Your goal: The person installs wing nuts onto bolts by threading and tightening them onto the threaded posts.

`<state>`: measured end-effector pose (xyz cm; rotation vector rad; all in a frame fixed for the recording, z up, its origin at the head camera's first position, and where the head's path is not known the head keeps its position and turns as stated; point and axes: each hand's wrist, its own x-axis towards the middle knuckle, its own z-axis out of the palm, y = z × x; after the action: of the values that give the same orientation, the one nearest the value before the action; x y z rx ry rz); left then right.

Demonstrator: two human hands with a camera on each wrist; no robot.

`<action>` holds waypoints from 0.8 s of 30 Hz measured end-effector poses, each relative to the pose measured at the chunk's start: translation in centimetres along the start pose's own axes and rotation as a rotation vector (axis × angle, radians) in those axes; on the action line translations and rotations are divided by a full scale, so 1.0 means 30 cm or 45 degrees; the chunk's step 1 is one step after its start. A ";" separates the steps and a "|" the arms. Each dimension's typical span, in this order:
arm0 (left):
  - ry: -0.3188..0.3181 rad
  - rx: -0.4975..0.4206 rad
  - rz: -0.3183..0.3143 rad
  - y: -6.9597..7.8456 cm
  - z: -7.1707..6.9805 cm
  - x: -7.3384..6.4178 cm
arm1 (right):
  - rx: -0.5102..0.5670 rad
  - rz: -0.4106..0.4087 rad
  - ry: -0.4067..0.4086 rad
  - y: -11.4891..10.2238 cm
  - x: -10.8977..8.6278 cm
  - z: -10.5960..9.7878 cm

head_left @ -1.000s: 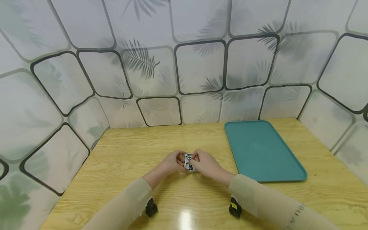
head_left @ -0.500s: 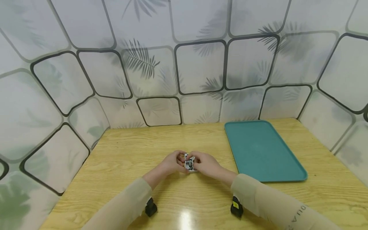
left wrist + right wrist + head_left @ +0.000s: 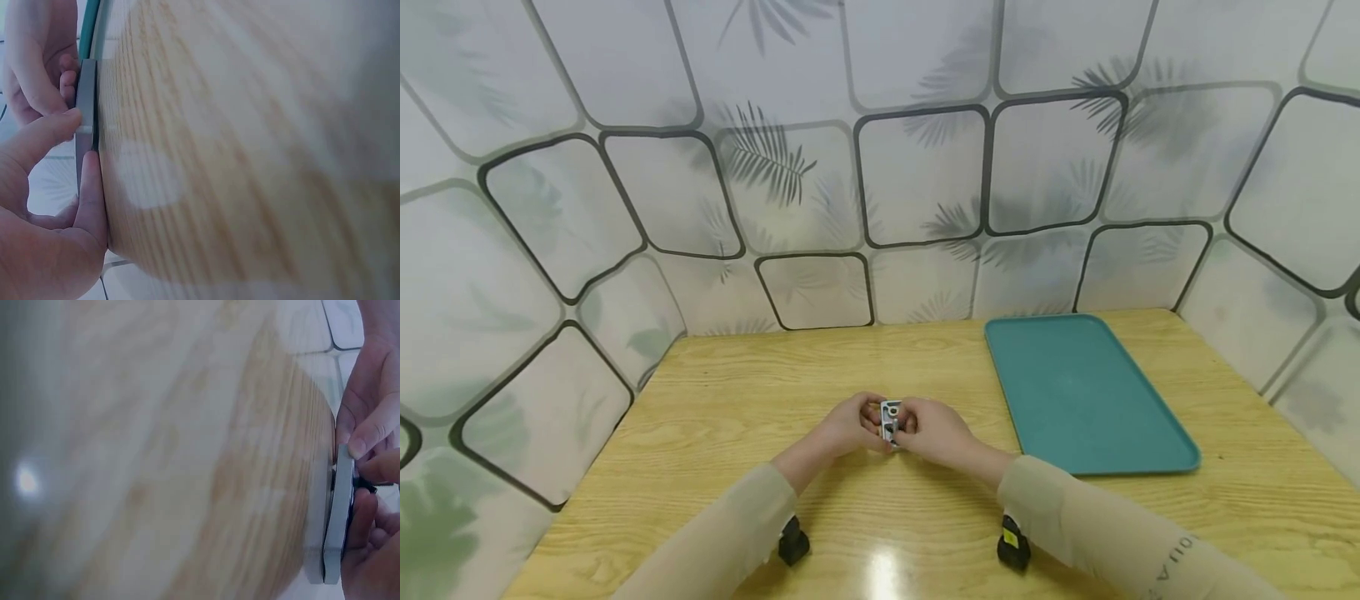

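Note:
A small silver-grey rectangular metal piece [image 3: 890, 410], with a raised frame and round fittings inside, stands between both hands over the wooden table. My left hand [image 3: 852, 423] grips its left side, thumb on the near edge. From the right, my right hand [image 3: 938, 429] reaches over the piece and covers much of its right half. In the right wrist view, its thumb and finger pinch a small black part [image 3: 364, 484] at the face of the metal piece [image 3: 338, 515]. What kind of part it is, I cannot tell. The left wrist view shows the metal piece [image 3: 85, 147] edge-on.
A teal tray [image 3: 1075, 396] lies on the right of the wooden table [image 3: 760, 375]. A patterned cloth wall [image 3: 925, 175] rises behind and at both sides. Black camera mounts [image 3: 793, 542] hang under the sleeves, and light glares off the near table surface.
The right hand's fingers have shifted about on the metal piece, baring its upper round fitting again after covering it half a second ago. The left hand stays in place; the tray has not moved.

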<state>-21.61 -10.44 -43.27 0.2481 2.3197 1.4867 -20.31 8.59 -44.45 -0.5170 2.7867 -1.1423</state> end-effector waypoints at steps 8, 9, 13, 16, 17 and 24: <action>0.010 -0.002 -0.029 -0.004 0.000 0.006 | -0.167 0.111 0.106 -0.040 -0.006 0.027; 0.012 0.000 -0.032 -0.004 -0.001 0.006 | -0.177 0.115 0.115 -0.042 -0.007 0.029; 0.015 0.008 -0.012 -0.002 -0.002 0.004 | -0.195 0.121 0.120 -0.048 -0.007 0.030; 0.017 0.008 -0.002 -0.003 -0.002 0.004 | -0.159 0.138 0.120 -0.053 -0.009 0.025; 0.014 0.008 -0.002 -0.004 -0.002 0.005 | -0.137 0.146 0.121 -0.055 -0.011 0.023; 0.010 0.032 -0.005 -0.010 -0.001 0.007 | 0.142 0.134 0.103 -0.042 -0.017 0.002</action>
<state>-21.79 -10.52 -43.58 0.2450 2.3450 1.4598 -19.49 7.89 -43.65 -0.3162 2.7588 -1.3137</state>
